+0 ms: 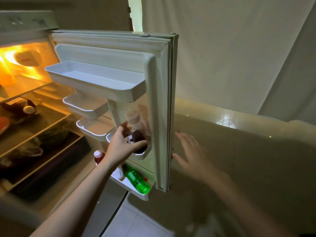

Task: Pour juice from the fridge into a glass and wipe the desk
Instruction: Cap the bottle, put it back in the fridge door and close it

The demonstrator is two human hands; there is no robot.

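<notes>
Fridge door (159, 93) swung wide open, inner shelves facing the camera. Juice bottle (136, 132) stands upright in a small door pocket (142, 155) at about 6 o'clock under the big top door tray (95, 79); dark purple juice low in it, pale cap up top, so it sits where a tall bottle fits and stays reachable.

Left hand (122, 147) comes in from 7 o'clock, forearm stretched long and straight, wrist slightly cocked up. Fingers curled round the bottle body, thumb on the near side low, other fingers wrapping the far left side. Looks like contact is made, but motion blur there is heavy so can't say if the grip is firm or only closing. Bottle base sits inside the pocket, not lifted clear.

Right hand (191, 154) sits at 3 o'clock of the door edge, palm flat and facing the door, fingers spread and straight, holding nothing. Thumb tip touches or nearly touches the door's outer edge; likely there to stop the door swinging while the other hand pulls.

Lower door bin (136, 194) at 6 o'clock of the pocket holds a green bottle (138, 181) lying tilted; a red-filled bottle (99, 157) stands just left of the wrist. No glass or desk in view, so pouring and wiping are all ahead
</notes>
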